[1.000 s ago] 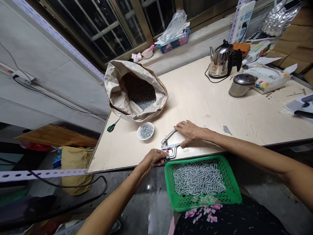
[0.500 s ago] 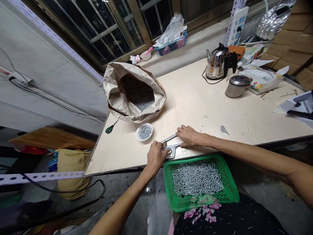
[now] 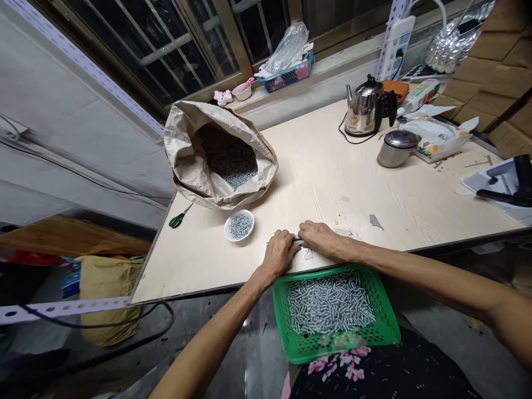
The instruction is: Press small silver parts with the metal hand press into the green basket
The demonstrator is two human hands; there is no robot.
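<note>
At the front edge of the table, a grey metal two-handled hand tool (image 3: 297, 239) lies mostly hidden between my hands. My right hand (image 3: 318, 237) is closed around its handle end. Curled over the other end is my left hand (image 3: 279, 252), with its fingertips out of sight. Just left of them a white bowl (image 3: 227, 231) holds small silver metal pins. Below my hands, a green plastic basket (image 3: 388, 310) rests on my lap, full of similar but larger-looking silver metal pieces. An open paper sack (image 3: 183, 149) behind the bowl holds more metal pieces.
Green-handled scissors (image 3: 177, 220) lie at the table's left edge. Towards the back right stand a steel kettle (image 3: 362, 111) with a cord, a lidded metal pot (image 3: 393, 155) and a tissue pack (image 3: 432, 138). A grey scrap (image 3: 376, 221) lies on the tabletop (image 3: 316, 177).
My hands have come closer together, and the tool's handles, spread apart before, are now mostly covered. My left hand has moved right and over the tool. The view has shifted slightly.
</note>
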